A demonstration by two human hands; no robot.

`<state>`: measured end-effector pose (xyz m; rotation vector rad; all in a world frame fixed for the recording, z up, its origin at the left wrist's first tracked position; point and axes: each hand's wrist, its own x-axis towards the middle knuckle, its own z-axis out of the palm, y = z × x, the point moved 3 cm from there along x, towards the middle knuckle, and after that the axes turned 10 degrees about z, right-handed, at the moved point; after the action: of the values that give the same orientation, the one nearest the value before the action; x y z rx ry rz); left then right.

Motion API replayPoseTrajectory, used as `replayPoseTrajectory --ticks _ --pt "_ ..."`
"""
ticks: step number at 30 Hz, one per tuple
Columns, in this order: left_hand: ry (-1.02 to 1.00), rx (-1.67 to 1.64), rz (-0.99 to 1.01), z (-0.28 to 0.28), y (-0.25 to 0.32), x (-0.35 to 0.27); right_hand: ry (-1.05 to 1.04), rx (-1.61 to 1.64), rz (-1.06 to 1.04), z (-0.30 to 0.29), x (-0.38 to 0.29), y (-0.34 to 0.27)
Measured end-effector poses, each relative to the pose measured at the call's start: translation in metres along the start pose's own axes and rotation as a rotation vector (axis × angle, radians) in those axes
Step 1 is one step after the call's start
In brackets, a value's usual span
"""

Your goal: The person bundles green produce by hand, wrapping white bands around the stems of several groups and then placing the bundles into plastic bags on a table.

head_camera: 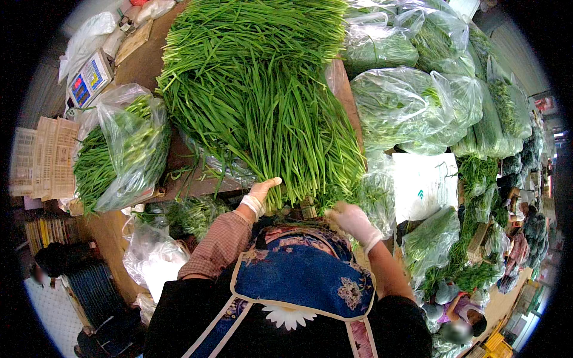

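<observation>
A large heap of long green leaf stalks, looking like garlic chives (286, 116), covers the table before me, the pale cut ends of the near layer pointing towards me. At its near edge my left hand (260, 193), in a pale thin glove, grips the stalk ends with the thumb on top; its other fingers are hidden beneath them. My right hand (356, 223), in a white glove, is apart from the heap, close to my floral blue apron (304, 273). It is blurred with the fingers curled, and whether it holds anything is unclear.
A bagged bundle of greens (127, 147) stands left, near a digital scale (89, 80) and plastic crates (53, 156). Several bagged greens (403, 107) are piled right, above a white box (425, 185). Another person (461, 313) is at lower right.
</observation>
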<state>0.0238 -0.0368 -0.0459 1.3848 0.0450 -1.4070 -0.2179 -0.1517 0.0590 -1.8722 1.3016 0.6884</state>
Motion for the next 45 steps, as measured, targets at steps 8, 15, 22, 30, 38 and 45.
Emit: replayPoseTrajectory --ticks 8,15,22,30,38,45 --pt "-0.118 -0.263 0.098 0.015 -0.002 -0.012 -0.259 0.891 -0.011 0.035 0.052 -0.064" --pt "-0.096 -0.209 0.097 0.013 -0.007 0.002 -0.086 0.612 -0.178 0.031 0.051 -0.091" --pt "-0.392 -0.597 0.109 0.04 0.007 -0.03 0.008 0.671 0.045 -0.011 0.039 -0.038" --pt "-0.335 -0.631 0.138 0.035 0.001 -0.027 0.324 0.325 -0.08 -0.057 0.017 -0.094" --pt "-0.334 -0.638 0.114 0.031 -0.005 -0.018 0.365 0.12 -0.276 -0.03 0.045 -0.143" --pt "0.047 0.308 0.033 0.046 0.006 -0.012 0.314 -0.002 -0.843 0.017 -0.023 -0.136"
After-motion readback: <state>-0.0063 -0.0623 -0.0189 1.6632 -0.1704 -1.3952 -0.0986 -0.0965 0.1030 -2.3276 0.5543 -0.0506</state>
